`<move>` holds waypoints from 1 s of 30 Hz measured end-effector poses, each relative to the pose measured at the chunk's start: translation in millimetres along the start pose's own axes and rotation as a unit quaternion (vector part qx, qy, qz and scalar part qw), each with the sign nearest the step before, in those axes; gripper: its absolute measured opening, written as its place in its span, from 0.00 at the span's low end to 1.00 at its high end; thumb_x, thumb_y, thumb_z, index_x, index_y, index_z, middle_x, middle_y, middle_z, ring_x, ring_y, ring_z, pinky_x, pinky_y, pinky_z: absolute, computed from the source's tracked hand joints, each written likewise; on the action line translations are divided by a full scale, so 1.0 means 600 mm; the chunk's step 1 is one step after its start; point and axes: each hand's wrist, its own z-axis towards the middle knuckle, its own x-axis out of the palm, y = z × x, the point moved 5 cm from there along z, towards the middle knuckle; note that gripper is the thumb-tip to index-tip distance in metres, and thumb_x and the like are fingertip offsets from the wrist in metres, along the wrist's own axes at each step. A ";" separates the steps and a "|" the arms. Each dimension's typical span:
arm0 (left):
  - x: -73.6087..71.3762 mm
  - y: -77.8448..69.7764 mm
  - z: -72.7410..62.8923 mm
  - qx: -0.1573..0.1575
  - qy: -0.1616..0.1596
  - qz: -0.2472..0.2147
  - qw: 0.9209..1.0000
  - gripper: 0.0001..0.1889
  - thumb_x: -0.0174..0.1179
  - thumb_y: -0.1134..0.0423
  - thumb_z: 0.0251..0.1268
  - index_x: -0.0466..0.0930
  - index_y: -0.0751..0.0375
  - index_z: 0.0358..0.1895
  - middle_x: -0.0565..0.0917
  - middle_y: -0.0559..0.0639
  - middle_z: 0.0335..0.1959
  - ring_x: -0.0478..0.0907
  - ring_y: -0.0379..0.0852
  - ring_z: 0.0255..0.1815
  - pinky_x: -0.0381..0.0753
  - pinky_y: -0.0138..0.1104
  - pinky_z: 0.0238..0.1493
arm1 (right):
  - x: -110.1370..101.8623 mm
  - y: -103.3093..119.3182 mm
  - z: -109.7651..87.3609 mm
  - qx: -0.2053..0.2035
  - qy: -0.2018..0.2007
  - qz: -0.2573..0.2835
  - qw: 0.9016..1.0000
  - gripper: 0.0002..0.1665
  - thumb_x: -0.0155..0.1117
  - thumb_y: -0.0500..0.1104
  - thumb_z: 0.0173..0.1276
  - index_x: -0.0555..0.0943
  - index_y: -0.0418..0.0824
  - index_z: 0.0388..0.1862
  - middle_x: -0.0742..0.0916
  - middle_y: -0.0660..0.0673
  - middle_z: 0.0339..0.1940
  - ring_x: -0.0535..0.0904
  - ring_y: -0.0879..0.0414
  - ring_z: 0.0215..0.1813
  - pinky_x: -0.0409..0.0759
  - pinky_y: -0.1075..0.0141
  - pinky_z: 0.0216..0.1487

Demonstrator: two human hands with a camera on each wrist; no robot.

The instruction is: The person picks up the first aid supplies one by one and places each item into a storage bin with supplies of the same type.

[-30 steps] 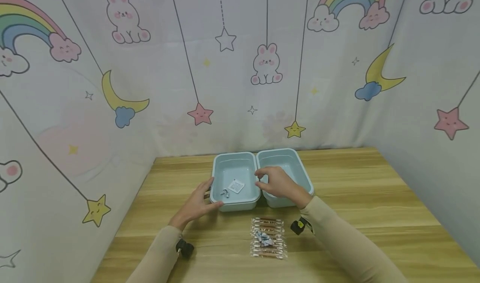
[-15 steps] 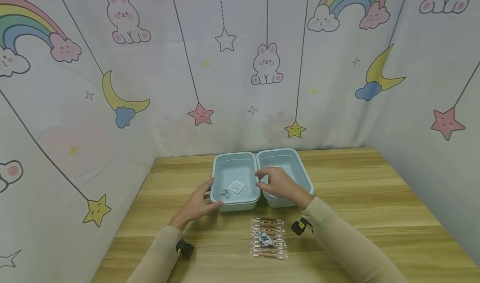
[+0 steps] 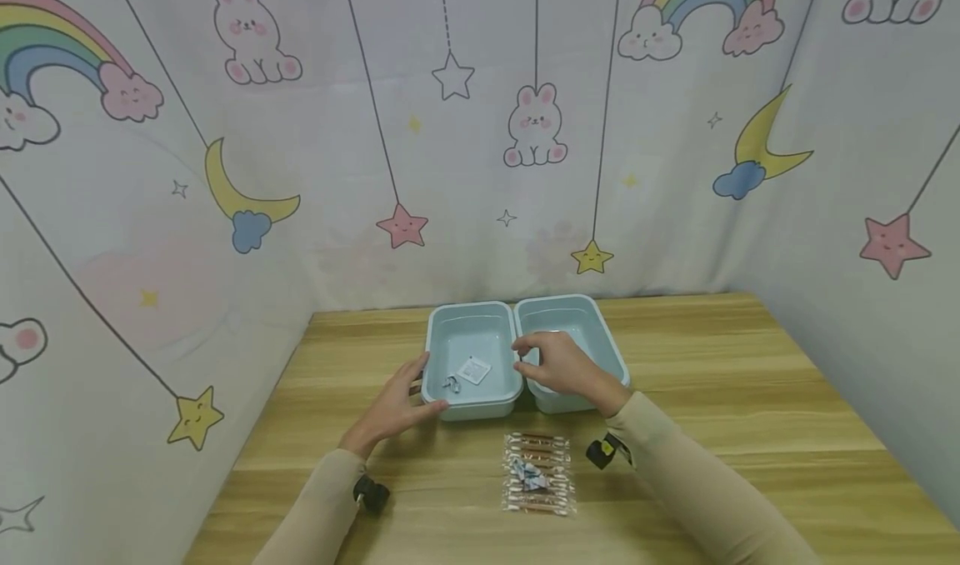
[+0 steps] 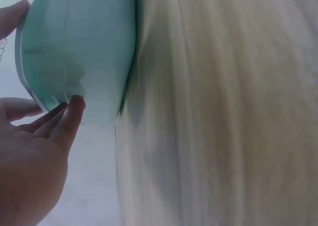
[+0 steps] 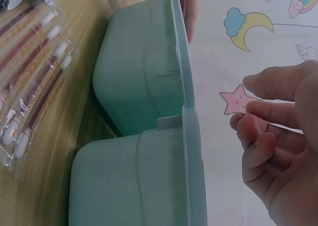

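Observation:
My left hand (image 3: 392, 409) rests at the near left corner of the left light-blue plastic bin (image 3: 468, 411), thumb at the front rim and fairly straight fingers on the side wall. Inside that bin lie a white square sachet (image 3: 474, 371) and a small crumpled silvery piece (image 3: 452, 384). Above the adjoining rims hovers my right hand (image 3: 562, 365), partly over the right light-blue bin (image 3: 618, 357). In the right wrist view its fingers (image 5: 256, 154) are loosely bent, the thumb stands apart, and nothing shows between them.
In front of the bins lies a row of clear-wrapped brown-stemmed cotton swabs (image 3: 540, 505), with a crumpled blue-and-white packet (image 3: 529, 474) on top. The bins stand side by side on a wood-grain table (image 3: 720, 365). A printed curtain (image 3: 465, 257) closes off the back and sides.

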 end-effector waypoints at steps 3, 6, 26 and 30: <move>-0.001 -0.001 0.001 -0.003 0.000 0.004 1.000 0.52 0.69 0.44 0.55 0.50 0.62 0.77 0.58 0.65 0.75 0.69 0.63 0.68 0.71 0.54 0.67 | -0.003 0.003 -0.002 -0.008 -0.002 -0.001 1.000 0.16 0.67 0.45 0.65 0.84 0.41 0.49 0.89 0.47 0.40 0.75 0.66 0.27 0.75 0.73 0.29; 0.000 0.001 0.001 -0.002 0.000 0.004 1.000 0.52 0.70 0.44 0.55 0.51 0.62 0.77 0.58 0.64 0.75 0.69 0.63 0.67 0.71 0.54 0.67 | -0.004 0.007 -0.006 -0.021 -0.005 0.003 1.000 0.15 0.67 0.45 0.65 0.84 0.41 0.49 0.89 0.46 0.40 0.74 0.66 0.26 0.75 0.73 0.28; 0.001 0.001 0.002 -0.005 -0.001 0.007 1.000 0.53 0.69 0.42 0.54 0.51 0.61 0.77 0.57 0.63 0.76 0.68 0.63 0.69 0.70 0.54 0.67 | -0.016 0.026 -0.026 -0.050 -0.011 0.032 0.998 0.15 0.69 0.42 0.64 0.84 0.40 0.49 0.89 0.43 0.41 0.71 0.69 0.22 0.74 0.75 0.25; 0.001 0.001 0.001 -0.012 -0.002 0.010 1.000 0.53 0.70 0.43 0.54 0.51 0.60 0.77 0.57 0.62 0.76 0.67 0.63 0.69 0.70 0.55 0.67 | -0.020 0.030 -0.031 -0.058 -0.015 0.037 0.998 0.15 0.69 0.42 0.64 0.84 0.40 0.49 0.89 0.43 0.41 0.72 0.69 0.23 0.75 0.75 0.25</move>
